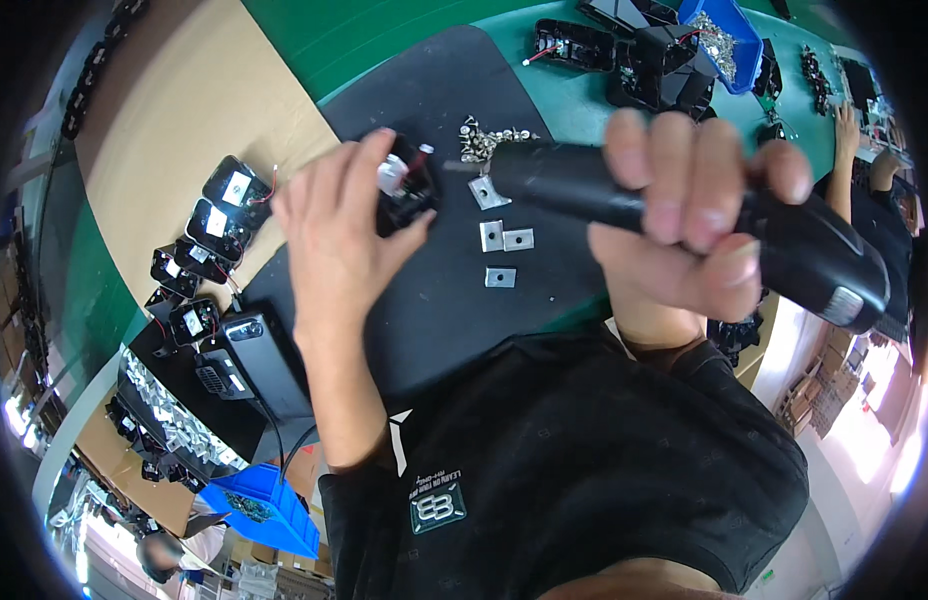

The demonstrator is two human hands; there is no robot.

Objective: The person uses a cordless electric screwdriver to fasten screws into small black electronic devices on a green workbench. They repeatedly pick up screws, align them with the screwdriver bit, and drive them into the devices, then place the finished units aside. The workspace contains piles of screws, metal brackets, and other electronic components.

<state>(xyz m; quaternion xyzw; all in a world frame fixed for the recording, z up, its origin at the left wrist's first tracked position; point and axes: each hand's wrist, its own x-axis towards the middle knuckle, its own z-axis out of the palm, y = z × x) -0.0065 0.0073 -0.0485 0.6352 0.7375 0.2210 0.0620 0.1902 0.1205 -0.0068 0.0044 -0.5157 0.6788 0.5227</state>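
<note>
left hand fingers curl around a small black plastic part with thin wires, held above the dark mat; it looks light and fragile, so grip the rigid housing. right hand is wrapped tight around the heavy, stiff electric screwdriver, tip at the part.

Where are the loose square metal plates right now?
In the head view, the square metal plates lie on the dark mat near centre, just below the electric screwdriver tip, between the left hand and right hand.

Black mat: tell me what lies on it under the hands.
On the black mat lie four small square metal plates and a pile of screws. The left hand holds a small black part, the right hand an electric screwdriver; beneath them the mat is covered.
</note>
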